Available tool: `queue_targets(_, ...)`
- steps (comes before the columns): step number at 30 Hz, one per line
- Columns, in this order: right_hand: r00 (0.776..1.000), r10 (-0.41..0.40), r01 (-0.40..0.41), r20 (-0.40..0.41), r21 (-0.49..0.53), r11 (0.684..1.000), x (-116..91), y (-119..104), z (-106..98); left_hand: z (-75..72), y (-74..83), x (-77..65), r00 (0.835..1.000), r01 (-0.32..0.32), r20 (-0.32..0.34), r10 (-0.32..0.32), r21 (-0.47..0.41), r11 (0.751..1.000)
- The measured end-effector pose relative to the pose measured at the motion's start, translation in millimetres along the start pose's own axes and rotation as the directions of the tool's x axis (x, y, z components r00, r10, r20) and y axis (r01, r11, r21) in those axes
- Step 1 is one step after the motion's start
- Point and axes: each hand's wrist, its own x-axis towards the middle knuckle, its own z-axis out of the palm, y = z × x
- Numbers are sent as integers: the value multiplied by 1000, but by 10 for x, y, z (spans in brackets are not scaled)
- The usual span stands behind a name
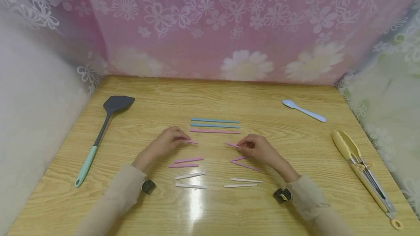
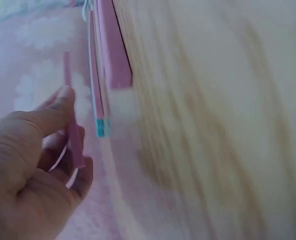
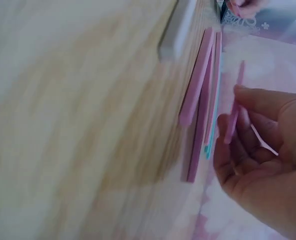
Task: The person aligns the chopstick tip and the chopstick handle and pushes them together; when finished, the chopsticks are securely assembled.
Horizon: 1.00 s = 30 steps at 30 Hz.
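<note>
My left hand (image 1: 168, 142) pinches a short pink stick (image 2: 76, 145) between thumb and fingers, its tip pointing right in the head view. Opposite it, my right hand (image 1: 258, 149) pinches another short pink stick (image 3: 234, 117), which points left. Just beyond both hands lie two long blue sticks (image 1: 215, 125) and a long pink stick (image 1: 215, 131), nearly parallel. Two short pink sticks (image 1: 183, 165) lie on the table nearer than the left hand. Beside and partly under the right hand, two more pink sticks (image 1: 245, 165) form a narrow V.
Pairs of white sticks (image 1: 191, 186) (image 1: 241, 185) lie closer to me on the wooden table (image 1: 157, 101). A dark spatula (image 1: 104, 128) with a mint handle is at left. On the right are a light blue spoon (image 1: 308, 112) and yellow-tipped tongs (image 1: 364, 174). A pink floral cloth (image 1: 197, 46) hangs behind.
</note>
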Motion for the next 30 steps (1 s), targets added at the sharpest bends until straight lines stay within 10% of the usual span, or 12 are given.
queue_targets(10,994,-93,98,-49,110,989,-55,-270,126,120,340,15,999,-36,-23,33,-100,994)
queue_targets(30,986,-140,150,-88,130,980,-28,-345,132,187,392,46,997,-62,-53,57,-113,992)
